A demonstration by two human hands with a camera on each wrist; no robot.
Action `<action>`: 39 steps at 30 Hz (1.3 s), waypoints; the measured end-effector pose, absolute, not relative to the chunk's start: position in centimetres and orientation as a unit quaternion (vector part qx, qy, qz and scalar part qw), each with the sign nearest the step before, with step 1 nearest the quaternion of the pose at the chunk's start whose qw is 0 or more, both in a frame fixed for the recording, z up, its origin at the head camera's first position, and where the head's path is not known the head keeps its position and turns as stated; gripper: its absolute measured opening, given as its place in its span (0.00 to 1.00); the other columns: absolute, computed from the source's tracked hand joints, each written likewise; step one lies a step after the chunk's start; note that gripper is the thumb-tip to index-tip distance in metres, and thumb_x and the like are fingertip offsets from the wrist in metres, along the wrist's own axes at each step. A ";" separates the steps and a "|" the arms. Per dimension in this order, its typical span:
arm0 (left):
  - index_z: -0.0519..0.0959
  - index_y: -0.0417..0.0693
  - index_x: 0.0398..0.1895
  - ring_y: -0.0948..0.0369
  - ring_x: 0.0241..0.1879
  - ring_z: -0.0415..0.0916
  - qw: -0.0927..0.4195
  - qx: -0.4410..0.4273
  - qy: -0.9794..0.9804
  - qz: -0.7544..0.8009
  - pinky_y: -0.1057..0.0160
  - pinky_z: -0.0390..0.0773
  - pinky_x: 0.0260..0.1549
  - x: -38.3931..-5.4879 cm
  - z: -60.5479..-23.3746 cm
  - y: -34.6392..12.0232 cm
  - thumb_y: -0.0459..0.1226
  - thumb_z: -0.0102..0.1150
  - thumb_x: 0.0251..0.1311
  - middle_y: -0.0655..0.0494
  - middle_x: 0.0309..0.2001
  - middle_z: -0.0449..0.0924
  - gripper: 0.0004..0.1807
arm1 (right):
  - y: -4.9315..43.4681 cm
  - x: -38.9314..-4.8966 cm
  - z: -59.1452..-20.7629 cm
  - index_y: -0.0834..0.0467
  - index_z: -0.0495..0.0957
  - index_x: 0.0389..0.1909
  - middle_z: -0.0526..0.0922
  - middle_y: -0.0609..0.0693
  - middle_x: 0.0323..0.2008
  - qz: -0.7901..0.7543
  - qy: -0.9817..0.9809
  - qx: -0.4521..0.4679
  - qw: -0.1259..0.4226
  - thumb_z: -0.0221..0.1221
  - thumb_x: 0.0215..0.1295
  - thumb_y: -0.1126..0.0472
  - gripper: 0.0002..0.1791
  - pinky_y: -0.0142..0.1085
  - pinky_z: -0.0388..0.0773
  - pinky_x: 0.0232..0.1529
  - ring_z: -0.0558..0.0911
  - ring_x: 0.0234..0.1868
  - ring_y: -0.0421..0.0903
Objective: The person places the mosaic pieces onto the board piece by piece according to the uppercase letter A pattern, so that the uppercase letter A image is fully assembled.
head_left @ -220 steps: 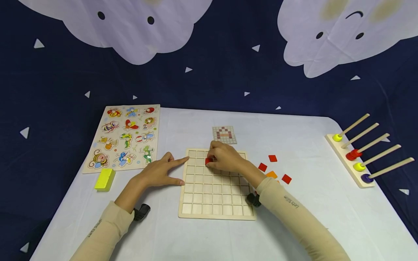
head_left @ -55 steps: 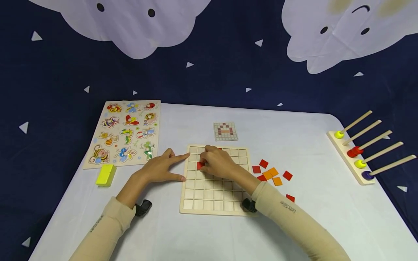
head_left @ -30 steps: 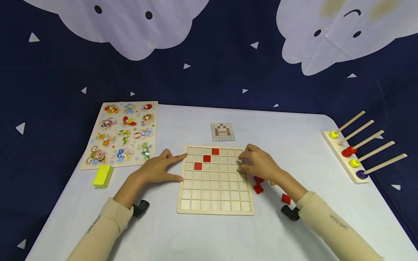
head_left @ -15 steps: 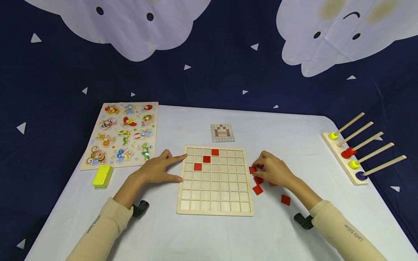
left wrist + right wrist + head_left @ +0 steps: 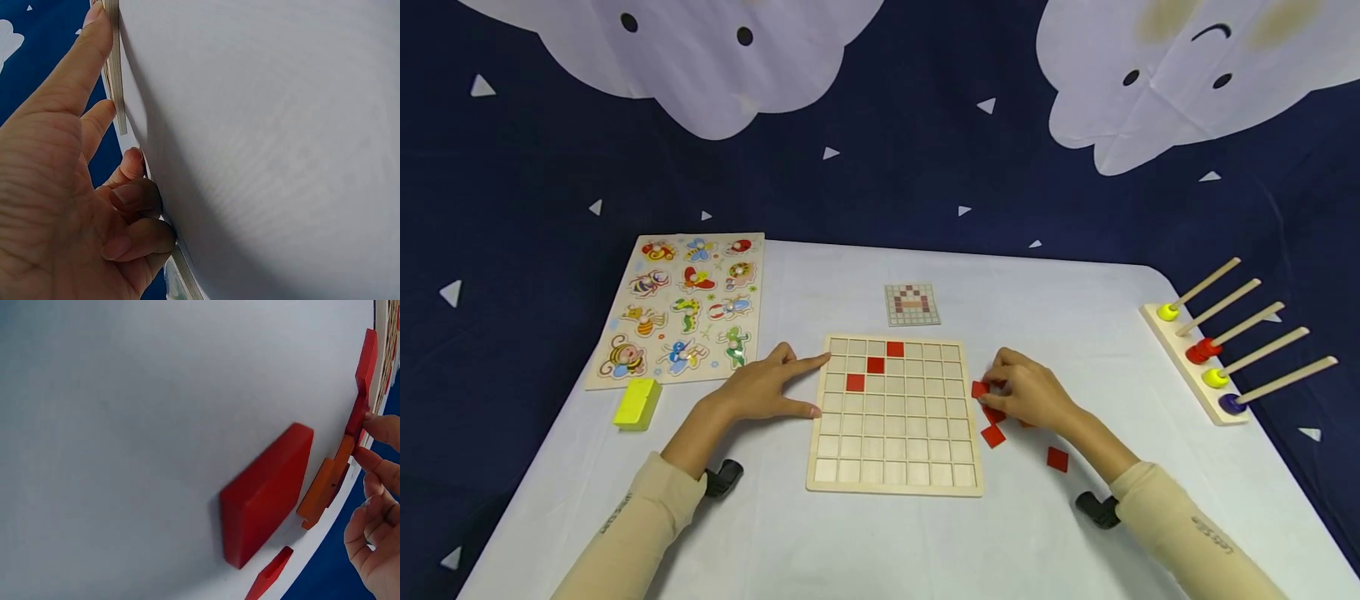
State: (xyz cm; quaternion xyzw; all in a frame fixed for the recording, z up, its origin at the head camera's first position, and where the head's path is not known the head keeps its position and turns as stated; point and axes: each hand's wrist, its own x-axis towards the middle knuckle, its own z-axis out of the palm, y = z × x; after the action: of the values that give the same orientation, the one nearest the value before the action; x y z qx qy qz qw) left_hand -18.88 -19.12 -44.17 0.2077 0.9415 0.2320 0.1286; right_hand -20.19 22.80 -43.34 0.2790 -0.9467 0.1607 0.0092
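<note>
A wooden grid board (image 5: 893,427) lies in front of me in the head view, with red square tiles (image 5: 876,365) in three of its upper cells, in a diagonal. My left hand (image 5: 762,387) is beside it, index finger and thumb spread straight against its left edge; in the left wrist view the other fingers (image 5: 140,234) are bent. Right of the board, my right hand (image 5: 1028,390) pinches a red tile (image 5: 357,415) between thumb and fingertip, low among loose tiles. The hand partly covers the pile, including orange tiles (image 5: 317,490).
A small pattern card (image 5: 912,305) lies behind the board. Far left are an insect puzzle board (image 5: 711,340) and a yellow block (image 5: 637,405). A peg stand with coloured rings (image 5: 1195,363) stands far right. Another red tile (image 5: 1057,459) lies apart, nearer the front.
Over the last seconds red tiles were set in the board's cells. My right hand then left the board and moved right to the loose tiles. My left hand stays at the board's edge.
</note>
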 end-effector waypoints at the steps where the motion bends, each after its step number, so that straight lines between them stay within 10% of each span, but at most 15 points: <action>1: 0.65 0.65 0.74 0.59 0.25 0.59 0.128 0.208 0.941 0.232 0.62 0.62 0.25 -18.9 -44.2 -19.1 0.60 0.72 0.48 0.54 0.40 0.64 0.47 | 22.8 -20.2 -43.4 0.59 0.87 0.33 0.74 0.47 0.34 0.161 -0.946 0.280 0.010 0.74 0.52 0.58 0.11 0.34 0.72 0.32 0.73 0.31 0.40; 39: 0.64 0.65 0.74 0.60 0.25 0.58 0.130 0.209 0.940 0.235 0.63 0.61 0.25 -18.9 -44.1 -19.2 0.60 0.71 0.48 0.54 0.40 0.64 0.48 | 12.5 -20.6 -41.2 0.57 0.87 0.35 0.73 0.43 0.34 0.163 -0.921 0.354 0.008 0.71 0.53 0.54 0.12 0.35 0.73 0.32 0.71 0.33 0.39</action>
State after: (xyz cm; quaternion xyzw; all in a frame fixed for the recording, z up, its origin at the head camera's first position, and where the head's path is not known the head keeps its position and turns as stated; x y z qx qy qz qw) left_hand -18.93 -19.18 -44.14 0.2088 0.9404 0.2351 0.1297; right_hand -20.63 12.49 -41.19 0.3543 -0.9207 0.1632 0.0079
